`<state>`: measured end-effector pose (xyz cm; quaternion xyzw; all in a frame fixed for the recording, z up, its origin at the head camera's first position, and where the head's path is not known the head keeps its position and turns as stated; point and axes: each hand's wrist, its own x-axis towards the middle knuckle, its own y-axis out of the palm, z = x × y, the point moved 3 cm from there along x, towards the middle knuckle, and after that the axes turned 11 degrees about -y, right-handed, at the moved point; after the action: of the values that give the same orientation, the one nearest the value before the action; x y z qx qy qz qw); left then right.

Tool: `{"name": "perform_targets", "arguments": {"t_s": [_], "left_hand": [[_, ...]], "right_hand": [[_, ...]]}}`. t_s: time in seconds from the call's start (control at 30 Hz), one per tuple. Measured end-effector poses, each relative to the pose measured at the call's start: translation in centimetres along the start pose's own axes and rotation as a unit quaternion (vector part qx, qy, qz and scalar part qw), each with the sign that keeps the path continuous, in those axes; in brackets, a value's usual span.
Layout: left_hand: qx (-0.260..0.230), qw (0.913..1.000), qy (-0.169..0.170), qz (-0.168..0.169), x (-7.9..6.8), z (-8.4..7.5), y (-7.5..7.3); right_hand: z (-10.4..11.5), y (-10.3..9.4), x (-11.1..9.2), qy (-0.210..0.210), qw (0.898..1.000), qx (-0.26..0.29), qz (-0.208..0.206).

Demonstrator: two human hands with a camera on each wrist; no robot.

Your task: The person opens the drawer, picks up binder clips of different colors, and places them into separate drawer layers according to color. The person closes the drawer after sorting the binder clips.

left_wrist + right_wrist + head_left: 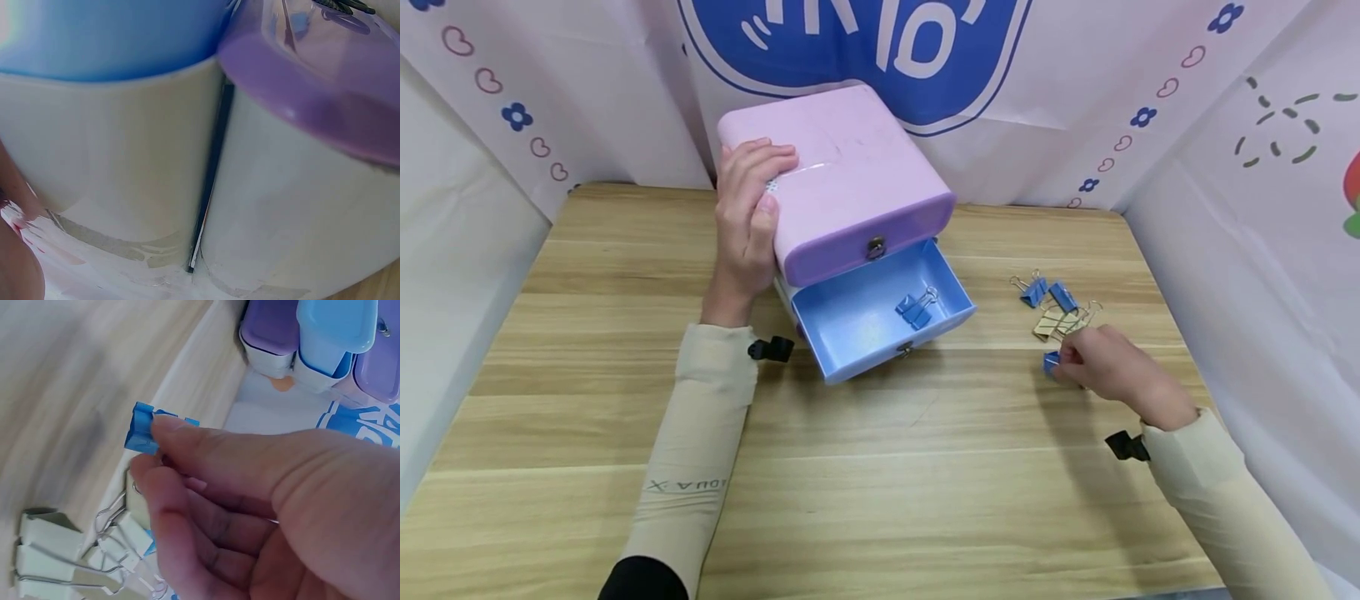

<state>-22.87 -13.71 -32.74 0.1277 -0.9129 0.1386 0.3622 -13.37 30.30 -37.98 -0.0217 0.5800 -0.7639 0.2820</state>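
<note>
My left hand [748,212] rests on the left edge of a drawer box [850,158] with a pink top, its fingers lying over the surface. In the left wrist view, part of that hand shows at the left edge beside the box's white side. The blue drawer [857,325] is pulled out and holds blue binder clips [916,310] with silver handles. Over at the right, my right hand [1108,367] pinches a blue binder clip [142,428] between thumb and fingers. Blue binder clips [1063,297] and pale yellow binder clips [1052,323] lie just beyond that hand.
A purple drawer front [872,237] with a metal ring pull sits above the blue drawer, pushed in. Another purple drawer [381,369] shows at the other side of it. The wooden table [887,500] meets a printed cloth backdrop [625,100] behind the box.
</note>
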Motion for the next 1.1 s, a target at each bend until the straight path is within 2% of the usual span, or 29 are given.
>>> {"name": "perform_targets", "arguments": {"t_s": [0.23,0.5,0.8,1.1], "left_hand": [[0.004,1.0,0.004,-0.002,0.0,1.1,0.2],[0.002,1.0,0.004,-0.004,0.1,0.9,0.1],[0.005,1.0,0.0,-0.003,0.1,1.0,0.0],[-0.002,0.9999,0.009,-0.006,0.0,0.6,0.0]], "right_hand": [[1.1,-0.8,0.5,-0.03,0.999,0.003,-0.018],[2.6,-2.2,1.1,-0.066,0.995,-0.024,-0.07],[5.0,-5.2,1.7,-0.101,0.986,-0.05,-0.123],[7.4,-7.4,2.5,-0.149,0.972,-0.067,-0.17]]}}
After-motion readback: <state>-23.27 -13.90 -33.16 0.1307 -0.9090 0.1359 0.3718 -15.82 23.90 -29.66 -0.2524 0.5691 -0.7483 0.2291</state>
